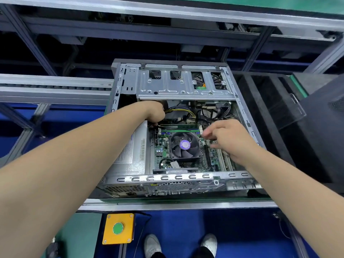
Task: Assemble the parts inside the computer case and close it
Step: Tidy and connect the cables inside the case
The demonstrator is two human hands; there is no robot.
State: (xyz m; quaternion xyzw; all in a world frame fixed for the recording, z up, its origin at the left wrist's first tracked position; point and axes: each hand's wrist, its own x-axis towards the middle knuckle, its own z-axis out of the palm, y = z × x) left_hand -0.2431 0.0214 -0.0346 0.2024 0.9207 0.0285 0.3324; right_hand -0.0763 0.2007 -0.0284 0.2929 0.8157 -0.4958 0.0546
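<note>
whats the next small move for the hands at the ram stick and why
Probably press both ends of the RAM stick straight down. It lies along its slot just beyond the fan, the left hand is at its left end and the right hand reaches toward its right end, by a white latch.

A yellow box (pixel 127 220) with a round green button (pixel 117 228) sits at the lower left of centre, just beside a teal surface (pixel 83 229) to its left. To its right, along the bottom edge, a pair of white shoes (pixel 152 245) stands on a blue floor (pixel 242 235). Grey aluminium frame rails (pixel 167 13) cross the top of the frame, with a green-topped surface (pixel 279 1) at the upper right, and another rail (pixel 52 86) runs in from the left edge at mid-height.
</note>
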